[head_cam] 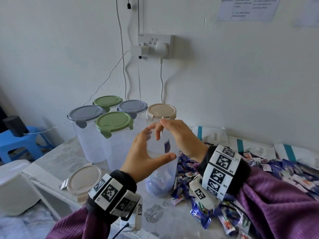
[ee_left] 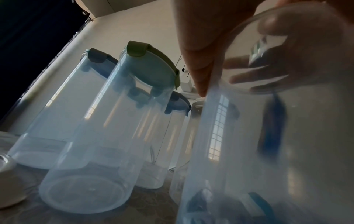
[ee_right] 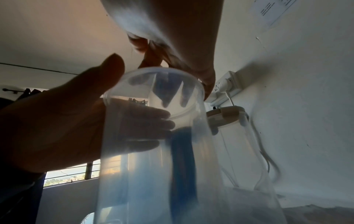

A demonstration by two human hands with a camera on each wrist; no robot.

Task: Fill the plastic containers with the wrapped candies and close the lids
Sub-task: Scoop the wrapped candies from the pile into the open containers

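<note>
hands at the open container: our left hand (head_cam: pixel 145 157) wrapped thumb and fingers round the upper wall of the clear open container (head_cam: pixel 160 171); our right hand (head_cam: pixel 179 137) hung over its mouth, fingers pointing down and loosely spread, gripping nothing we could make out.

item details: the container stood on the patterned table (head_cam: pixel 72 156), lidless, with a low layer of blue wrapped candies (head_cam: pixel 207 200) in its bottom and one blurred blue candy (head_cam: pixel 167 146) partway down inside. we noted the loose heap of candies just right of it, touching its base. a beige lid (head_cam: pixel 84 180) lay flat to the left. behind stood five closed containers: two with grey lids (head_cam: pixel 86 114), two with green lids (head_cam: pixel 114 121), one with a beige-lidded top (head_cam: pixel 161 111).
</note>
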